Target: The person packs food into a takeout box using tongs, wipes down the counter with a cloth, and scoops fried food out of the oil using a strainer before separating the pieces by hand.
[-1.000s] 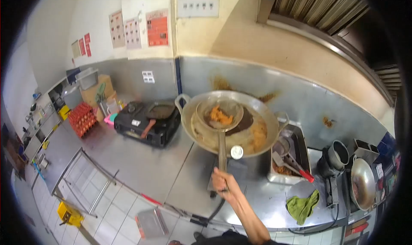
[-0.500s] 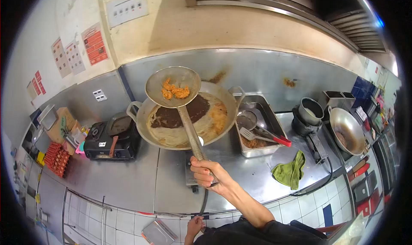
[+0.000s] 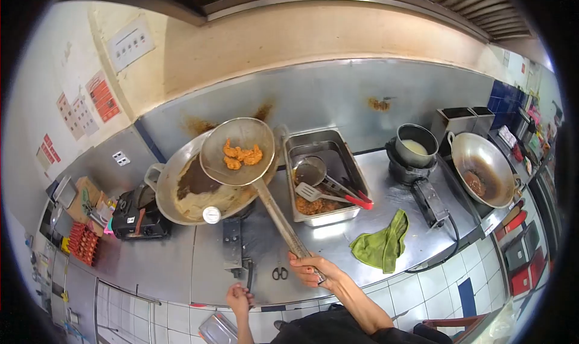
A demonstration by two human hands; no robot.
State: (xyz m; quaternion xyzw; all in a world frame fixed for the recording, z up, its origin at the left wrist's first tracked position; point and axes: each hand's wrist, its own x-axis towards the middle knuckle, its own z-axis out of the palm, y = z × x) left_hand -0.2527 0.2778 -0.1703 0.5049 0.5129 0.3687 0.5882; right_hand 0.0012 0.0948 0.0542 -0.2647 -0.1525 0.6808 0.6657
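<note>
My right hand [image 3: 315, 269] is wrapped round the long metal handle of a big round skimmer strainer [image 3: 232, 169]. Several pieces of orange-brown fried food [image 3: 242, 155] lie in its mesh bowl. The bowl is over the right part of a large two-handled wok [image 3: 166, 190] of dark, foamy oil and hides some of it. A round white dial [image 3: 211, 215] sits at the wok's front rim. Low near the counter's front edge, my left hand [image 3: 239, 298] has its fingers curled in, with nothing visible in them, beside a black hose and a pair of scissors [image 3: 280, 273].
Right of the wok, a deep steel pan [image 3: 329, 220] holds fried pieces, a small strainer, a slotted turner and red-handled tongs. A green cloth [image 3: 381, 247], a pot [image 3: 416, 146] and a second wok [image 3: 482, 163] stand further right. Egg trays [image 3: 83, 241] and a black stove [image 3: 140, 220] are left.
The view has shifted right. The strainer with the fried pieces has moved right across the wok toward the steel pan. My left hand has come up to the counter edge.
</note>
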